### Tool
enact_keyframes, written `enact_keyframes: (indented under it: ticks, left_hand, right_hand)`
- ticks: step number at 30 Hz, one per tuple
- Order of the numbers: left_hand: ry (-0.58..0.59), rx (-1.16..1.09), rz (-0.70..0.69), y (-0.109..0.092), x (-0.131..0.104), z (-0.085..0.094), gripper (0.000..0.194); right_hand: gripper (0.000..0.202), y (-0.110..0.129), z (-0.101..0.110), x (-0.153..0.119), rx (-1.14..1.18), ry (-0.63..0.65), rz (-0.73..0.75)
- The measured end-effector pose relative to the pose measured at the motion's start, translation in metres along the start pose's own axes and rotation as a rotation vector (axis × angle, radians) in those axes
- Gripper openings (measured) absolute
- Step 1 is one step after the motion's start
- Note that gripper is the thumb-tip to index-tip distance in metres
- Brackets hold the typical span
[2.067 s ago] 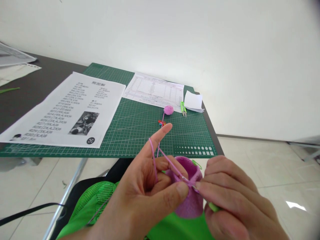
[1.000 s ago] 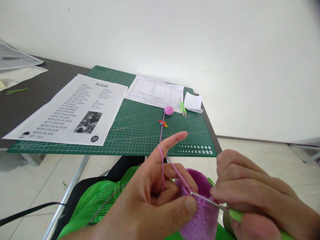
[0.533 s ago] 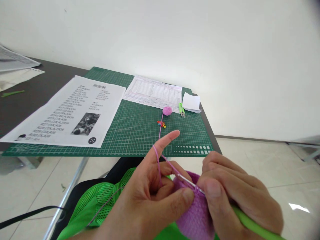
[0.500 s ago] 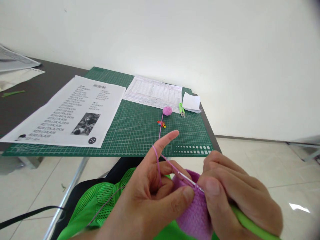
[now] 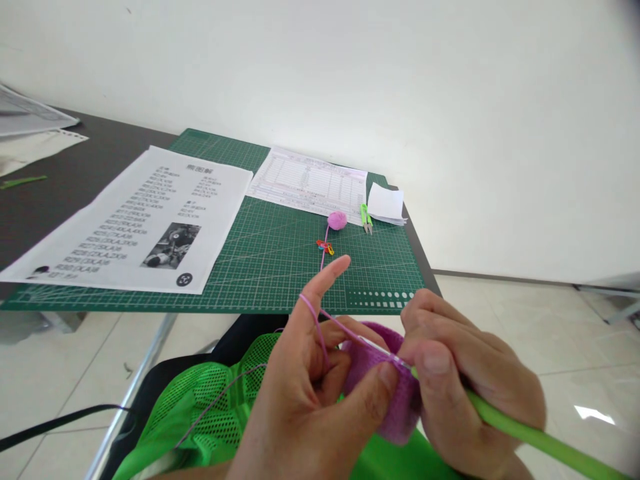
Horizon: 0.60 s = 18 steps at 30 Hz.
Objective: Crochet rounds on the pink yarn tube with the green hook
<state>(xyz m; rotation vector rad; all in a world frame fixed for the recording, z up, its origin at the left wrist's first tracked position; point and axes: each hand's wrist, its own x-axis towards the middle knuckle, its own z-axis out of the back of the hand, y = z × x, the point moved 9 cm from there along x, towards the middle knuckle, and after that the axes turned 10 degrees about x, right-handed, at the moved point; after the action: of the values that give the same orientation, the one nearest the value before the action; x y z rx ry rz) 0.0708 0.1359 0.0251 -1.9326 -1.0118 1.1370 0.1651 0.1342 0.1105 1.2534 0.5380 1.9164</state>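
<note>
My left hand [image 5: 320, 380] pinches a purple crocheted piece [image 5: 400, 413] between thumb and fingers, its index finger stretched upward. Pink-purple yarn [image 5: 345, 325] loops around that index finger and runs to the tip of the crochet hook [image 5: 376, 348]. The hook has a metal shaft and a green handle, and my right hand [image 5: 465, 373] is closed around it. Its tip lies at the upper edge of the piece, beside my left thumb. On the mat beyond, a small ball of pink yarn [image 5: 337, 221] has a strand leading toward my left hand.
A green cutting mat [image 5: 280, 267] covers much of the dark table [image 5: 115, 143]. On it lie a printed pattern sheet [image 5: 125, 220], a form [image 5: 310, 183], white note paper [image 5: 386, 203], green thread snips [image 5: 367, 219] and several coloured stitch markers [image 5: 325, 247]. A white wall [image 5: 350, 73] stands behind.
The crocheted piece has tilted, showing more of its opening. My right hand has shifted slightly left and up, and more of the hook's green handle shows. The left index finger has moved slightly left.
</note>
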Motion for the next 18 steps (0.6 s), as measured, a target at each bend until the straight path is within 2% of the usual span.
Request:
enact_keyframes:
  ticks: [3,7,11,15,18]
  left_hand:
    - [0.037,-0.010,0.005,0.001,0.003,-0.001,0.081]
    - [0.082,-0.035,0.020,0.002,0.006,-0.003,0.086]
    - [0.099,-0.026,0.004,0.002,0.006,-0.004,0.084]
    - [0.104,-0.041,-0.020,0.001,0.007,-0.004,0.082]
    - [0.104,-0.072,-0.054,0.000,0.010,-0.003,0.080]
  right_hand:
    - [0.031,-0.007,0.003,-0.005,0.131,-0.058,-0.018]
    - [0.030,-0.011,0.003,-0.008,0.185,-0.055,-0.013]
    - [0.030,-0.006,0.000,-0.004,0.113,0.003,0.037]
    - [0.026,-0.003,0.006,-0.003,-0.001,-0.027,0.023]
    - [0.024,0.005,0.000,-0.004,-0.144,0.039,0.088]
